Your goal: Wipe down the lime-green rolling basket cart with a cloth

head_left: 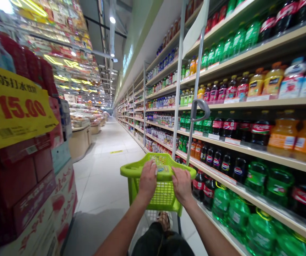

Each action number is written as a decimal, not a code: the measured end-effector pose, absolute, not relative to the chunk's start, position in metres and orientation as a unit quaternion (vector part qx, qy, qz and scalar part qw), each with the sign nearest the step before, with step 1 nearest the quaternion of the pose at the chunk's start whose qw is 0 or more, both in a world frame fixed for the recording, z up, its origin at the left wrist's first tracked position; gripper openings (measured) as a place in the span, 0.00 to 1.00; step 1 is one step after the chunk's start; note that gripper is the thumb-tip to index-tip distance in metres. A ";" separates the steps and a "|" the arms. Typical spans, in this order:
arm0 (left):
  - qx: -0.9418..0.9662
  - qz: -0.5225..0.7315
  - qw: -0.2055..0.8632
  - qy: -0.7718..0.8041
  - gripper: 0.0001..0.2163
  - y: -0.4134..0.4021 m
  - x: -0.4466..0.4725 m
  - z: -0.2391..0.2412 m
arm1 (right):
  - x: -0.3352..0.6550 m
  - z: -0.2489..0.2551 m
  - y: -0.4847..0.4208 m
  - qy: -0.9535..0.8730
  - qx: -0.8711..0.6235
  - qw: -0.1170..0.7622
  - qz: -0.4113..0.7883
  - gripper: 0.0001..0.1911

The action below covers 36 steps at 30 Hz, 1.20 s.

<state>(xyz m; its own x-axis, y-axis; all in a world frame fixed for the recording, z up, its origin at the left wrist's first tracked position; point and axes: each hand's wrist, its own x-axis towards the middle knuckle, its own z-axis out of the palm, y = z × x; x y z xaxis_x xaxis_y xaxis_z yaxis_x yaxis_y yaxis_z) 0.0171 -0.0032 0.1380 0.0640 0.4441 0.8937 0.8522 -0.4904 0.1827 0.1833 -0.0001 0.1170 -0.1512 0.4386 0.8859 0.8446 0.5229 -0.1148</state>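
Observation:
A lime-green plastic shopping cart [158,197] stands right in front of me, its slatted basket wall facing me. My left hand [148,179] is closed over the near rim, left of the middle. To its right, my right hand [182,183] wraps round the same rim near the corner. Between the two hands, a small pale item with coloured print [163,168] shows at the cart top; its kind cannot be made out. A foot shows on the floor below the cart.
Long shelves of drink bottles [233,92] run along the right, close to the cart. A metal pole with a grey handle [199,110] stands before them. Stacked boxes [33,192] with a yellow price sign [17,106] flank the left. The tiled aisle [107,142] stretches ahead past display counters [80,142].

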 end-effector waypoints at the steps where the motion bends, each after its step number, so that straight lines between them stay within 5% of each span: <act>1: -0.725 -0.489 0.209 -0.437 0.13 -0.002 0.032 0.136 | 0.183 0.117 -0.001 -0.728 -0.440 0.481 -0.211 0.18; 8: -0.738 -0.451 0.196 -0.462 0.14 -0.010 0.042 0.141 | 0.191 0.115 0.001 -0.734 -0.425 0.476 -0.230 0.21; 17: -0.715 -0.509 0.027 -0.479 0.12 -0.013 0.024 0.178 | 0.185 0.116 -0.001 -0.732 -0.420 0.490 -0.218 0.19; 23: -0.713 -0.455 0.129 -0.519 0.13 -0.008 0.021 0.168 | 0.188 0.115 -0.001 -0.734 -0.426 0.484 -0.212 0.19; 36: -0.758 -0.426 0.117 -0.479 0.15 -0.015 0.056 0.159 | 0.190 0.113 0.002 -0.705 -0.445 0.511 -0.210 0.19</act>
